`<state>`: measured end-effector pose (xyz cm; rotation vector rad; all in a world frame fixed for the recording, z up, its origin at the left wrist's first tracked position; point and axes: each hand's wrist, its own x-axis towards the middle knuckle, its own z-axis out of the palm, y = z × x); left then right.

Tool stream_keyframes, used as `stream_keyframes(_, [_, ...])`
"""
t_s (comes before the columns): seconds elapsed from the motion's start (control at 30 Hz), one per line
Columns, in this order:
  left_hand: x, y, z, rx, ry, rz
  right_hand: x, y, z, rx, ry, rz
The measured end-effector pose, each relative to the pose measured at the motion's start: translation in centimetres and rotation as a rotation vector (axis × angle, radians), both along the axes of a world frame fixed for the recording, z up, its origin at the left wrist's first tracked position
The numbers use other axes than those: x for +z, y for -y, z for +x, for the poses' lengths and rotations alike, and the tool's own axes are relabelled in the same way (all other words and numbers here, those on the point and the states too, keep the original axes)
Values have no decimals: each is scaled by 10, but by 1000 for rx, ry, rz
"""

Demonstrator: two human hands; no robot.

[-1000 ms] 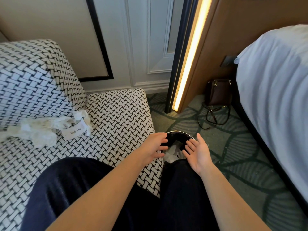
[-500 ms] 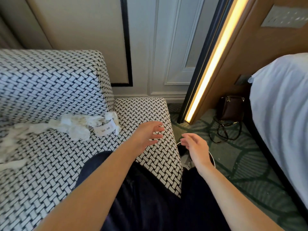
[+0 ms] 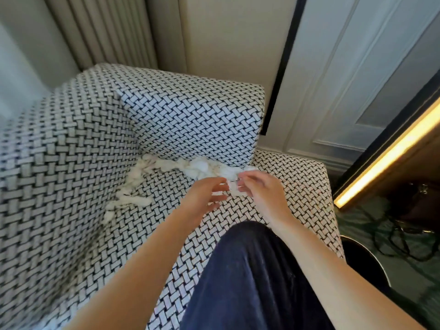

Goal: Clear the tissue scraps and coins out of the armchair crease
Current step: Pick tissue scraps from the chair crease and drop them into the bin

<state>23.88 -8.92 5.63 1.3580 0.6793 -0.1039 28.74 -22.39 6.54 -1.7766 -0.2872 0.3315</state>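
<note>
Bare forearms lead to the left hand (image 3: 202, 198) and right hand (image 3: 262, 196); dark navy trousers (image 3: 250, 282), possibly velvety.

Furnished room (hotel, perhaps): woven armchair (image 3: 190, 110), panelled wall (image 3: 357, 79), curtain (image 3: 107, 27), light strip (image 3: 385, 156)

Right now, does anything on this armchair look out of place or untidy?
Yes. Torn white tissue scraps lie strung along the armchair crease, around the inner corner of the seat; they do not belong there. The left hand and right hand reach their right end. No coins show.
</note>
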Motion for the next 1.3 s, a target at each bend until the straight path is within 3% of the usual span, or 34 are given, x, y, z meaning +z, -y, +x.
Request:
stream_keyframes(0.23, [-36, -74, -42, 249, -119, 98, -22, -91, -26, 256, 68, -108])
stream_keyframes(0.43, [-74, -117, -74, 509, -313, 496, -54, -132, -48, 424, 135, -252])
stream_keyframes(0.53, [-89, -130, -80, 551, -445, 452, -69, -134, -50, 502, 162, -328])
stream_keyframes(0.83, [-84, -140, -60, 646, -540, 199, -92, -136, -37, 602, 154, -444])
stream_keyframes(0.97, [-86, -139, -54, 681, -593, 221, -96, -137, -36, 604, 136, -447])
stream_keyframes(1.3, [-102, -133, -57, 670, -439, 363, -98, -137, -37, 599, 118, -478])
